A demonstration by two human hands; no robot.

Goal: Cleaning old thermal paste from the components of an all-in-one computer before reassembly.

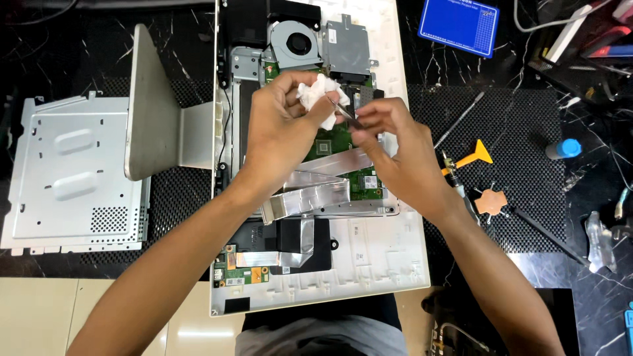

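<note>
My left hand (283, 125) holds a crumpled white tissue (318, 92) above the middle of an opened all-in-one computer (389, 264). My right hand (395, 155) grips thin metal tweezers (346, 115), their tip meeting the tissue. Under both hands lies the green circuit board (336, 142), partly hidden, with a grey cooling fan (297, 43) and a metal drive cage (346, 46) beyond it. Flat silver ribbon cables (310, 198) run across the lower part of the board.
A grey stand (155, 109) juts from the computer's left side. A perforated metal shield plate (72, 175) lies at far left. On the black mat (514, 118) at right are an orange pry tool (478, 155), a screwdriver, a probe and a blue-capped bottle (564, 148). A blue cutting mat (459, 25) sits behind.
</note>
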